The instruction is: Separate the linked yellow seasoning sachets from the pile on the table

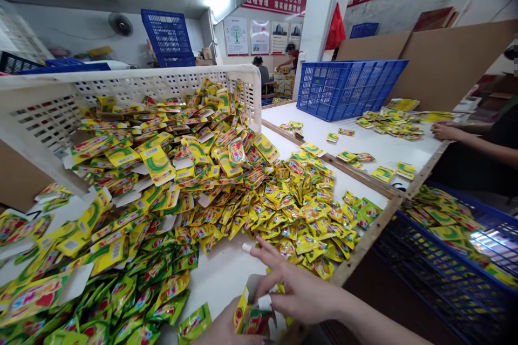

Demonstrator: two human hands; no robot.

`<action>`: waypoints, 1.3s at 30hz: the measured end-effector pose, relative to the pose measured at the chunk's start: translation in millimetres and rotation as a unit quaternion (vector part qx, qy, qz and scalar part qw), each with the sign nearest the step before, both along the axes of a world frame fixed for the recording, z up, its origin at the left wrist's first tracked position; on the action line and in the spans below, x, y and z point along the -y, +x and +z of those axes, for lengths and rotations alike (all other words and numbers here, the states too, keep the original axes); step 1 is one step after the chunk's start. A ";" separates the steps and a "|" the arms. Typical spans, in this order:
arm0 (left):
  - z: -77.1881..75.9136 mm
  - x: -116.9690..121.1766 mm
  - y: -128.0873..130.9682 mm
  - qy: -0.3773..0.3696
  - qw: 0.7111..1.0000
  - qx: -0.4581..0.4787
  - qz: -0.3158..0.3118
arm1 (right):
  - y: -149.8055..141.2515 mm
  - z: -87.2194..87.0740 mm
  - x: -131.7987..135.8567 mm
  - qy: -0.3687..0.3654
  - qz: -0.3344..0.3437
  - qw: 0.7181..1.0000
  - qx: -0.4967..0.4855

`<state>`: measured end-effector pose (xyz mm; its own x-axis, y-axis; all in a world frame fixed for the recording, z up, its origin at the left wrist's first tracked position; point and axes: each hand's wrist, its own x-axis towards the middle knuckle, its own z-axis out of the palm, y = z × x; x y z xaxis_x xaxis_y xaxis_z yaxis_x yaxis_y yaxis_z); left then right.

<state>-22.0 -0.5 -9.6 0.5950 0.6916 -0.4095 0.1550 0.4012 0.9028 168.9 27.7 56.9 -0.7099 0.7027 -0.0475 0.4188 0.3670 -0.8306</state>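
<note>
Both hands met at 6 o'clock: left hand (226,331) gripped a small open yellow cardboard box (250,312), right hand (297,291) fingers loosely spread at its mouth. Filling step, judged; next needs a yellow foil sachet (307,242) from 12 o'clock.

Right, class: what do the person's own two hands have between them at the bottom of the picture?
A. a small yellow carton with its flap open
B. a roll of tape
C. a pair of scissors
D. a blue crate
A: the left hand grips a small yellow carton from below while the right hand works at its open white flap, beside the heap of yellow sachets.
</note>
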 end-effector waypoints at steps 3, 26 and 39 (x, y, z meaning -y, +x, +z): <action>-1.0 0.8 1.9 0.020 1.000 0.016 0.011 | 1.0 -0.5 7.8 -0.004 0.045 0.999 -0.014; 38.6 -9.5 -61.8 0.273 0.806 -0.525 -0.031 | 1.1 -58.3 -54.6 0.494 -0.070 0.844 0.194; 20.4 -25.9 -22.2 0.167 0.904 -0.086 0.383 | -50.6 -47.2 -0.1 -0.188 -0.346 0.857 -0.333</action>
<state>-44.2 25.4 10.7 -0.1639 0.9763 -0.1416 0.0963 0.1587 0.9826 118.3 27.8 9.8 -0.0863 0.9902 -0.1099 -0.1840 -0.1242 -0.9750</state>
